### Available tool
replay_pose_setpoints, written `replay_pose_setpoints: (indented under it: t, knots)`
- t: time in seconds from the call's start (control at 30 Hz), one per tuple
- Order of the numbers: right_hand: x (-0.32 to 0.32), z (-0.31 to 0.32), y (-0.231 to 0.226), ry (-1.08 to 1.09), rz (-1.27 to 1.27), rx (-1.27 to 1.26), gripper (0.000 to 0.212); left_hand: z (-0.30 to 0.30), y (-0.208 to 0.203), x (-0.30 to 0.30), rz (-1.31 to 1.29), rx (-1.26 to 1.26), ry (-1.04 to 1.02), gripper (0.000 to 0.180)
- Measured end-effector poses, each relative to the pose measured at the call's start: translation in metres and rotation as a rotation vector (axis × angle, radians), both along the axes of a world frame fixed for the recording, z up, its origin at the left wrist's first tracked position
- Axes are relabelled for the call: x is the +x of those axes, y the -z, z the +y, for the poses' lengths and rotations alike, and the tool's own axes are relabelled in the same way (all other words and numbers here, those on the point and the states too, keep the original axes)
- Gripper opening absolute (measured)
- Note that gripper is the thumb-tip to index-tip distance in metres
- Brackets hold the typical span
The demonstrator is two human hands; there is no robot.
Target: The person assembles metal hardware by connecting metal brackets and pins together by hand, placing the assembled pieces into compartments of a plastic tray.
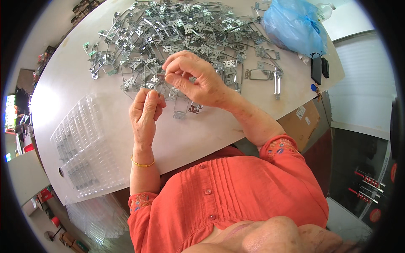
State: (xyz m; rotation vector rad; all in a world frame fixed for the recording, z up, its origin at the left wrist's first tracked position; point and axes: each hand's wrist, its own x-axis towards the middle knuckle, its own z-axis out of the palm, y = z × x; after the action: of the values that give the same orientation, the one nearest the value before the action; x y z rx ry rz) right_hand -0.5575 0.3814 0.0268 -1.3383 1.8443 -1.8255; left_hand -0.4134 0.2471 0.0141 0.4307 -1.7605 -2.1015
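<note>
My left hand (145,110) is closed in a pinch, thumb against fingers, on what looks like a metal bracket at the front edge of the pile. Just above and to the right, my right hand (195,80) is bent toward it, thumb and index finger brought together. Whatever sits between those fingertips is too small to make out. Beyond both hands spreads a large heap of silvery metal brackets (181,29), with punched end plates and thin rods. One loose bracket (179,114) lies on the table below the right hand.
At the left, a clear plastic compartment tray (99,152) holds several metal parts. A blue plastic bag (291,25) sits at the far right, near a black phone-like device (316,68) and keys (316,89). Several separate brackets (260,74) lie right of the heap. A cardboard box (301,124) stands beyond the table edge.
</note>
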Motion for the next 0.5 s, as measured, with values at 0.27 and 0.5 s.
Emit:
replay_pose_setpoints:
  t: [0.27,0.5]
  knots:
    - [-0.001,0.000,0.005,-0.174,0.084,-0.044,0.006,-0.004,-0.001,0.000,-0.051,0.068,0.100,0.027]
    - [0.000,0.002,0.000,-0.143,-0.439,-0.032,0.009,-0.010,-0.003,0.000,0.310,0.163,0.277,0.080]
